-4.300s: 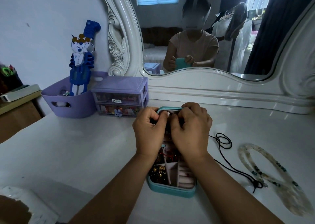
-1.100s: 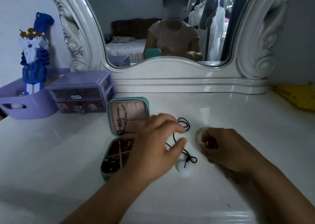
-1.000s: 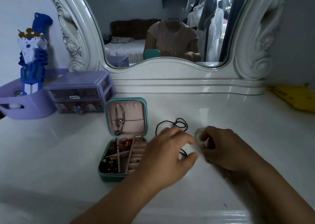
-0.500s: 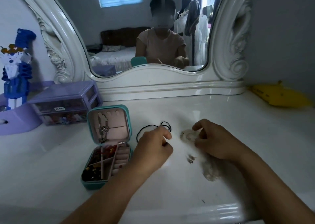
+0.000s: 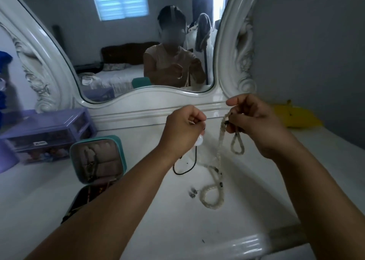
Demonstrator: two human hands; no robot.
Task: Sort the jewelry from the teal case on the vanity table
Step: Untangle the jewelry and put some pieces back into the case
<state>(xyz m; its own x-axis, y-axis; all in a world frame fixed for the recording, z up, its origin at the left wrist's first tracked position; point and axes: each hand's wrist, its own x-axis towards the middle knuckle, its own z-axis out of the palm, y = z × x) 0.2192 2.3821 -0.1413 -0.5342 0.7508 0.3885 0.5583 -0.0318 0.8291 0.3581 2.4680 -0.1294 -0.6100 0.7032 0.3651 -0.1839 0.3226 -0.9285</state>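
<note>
Both hands raised above the vanity table (image 5: 256,210), each gripping jewelry.

Teal case (image 5: 98,159) stands open at left on the table. Left hand (image 5: 182,130) is clenched on a black cord (image 5: 184,172) with a white pendant (image 5: 198,141). Right hand (image 5: 254,121) pinches a pale beaded necklace (image 5: 214,182); its lower loop rests on the table.

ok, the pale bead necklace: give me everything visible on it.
The bead necklace is a long strand of small pale, milky beads with a few dark ones spaced along it. The right hand pinches its upper part and lifts it; a short loop dangles below that hand. The rest hangs down to the white table, where the lower end lies in a loop. The left hand holds something else beside it.
</note>
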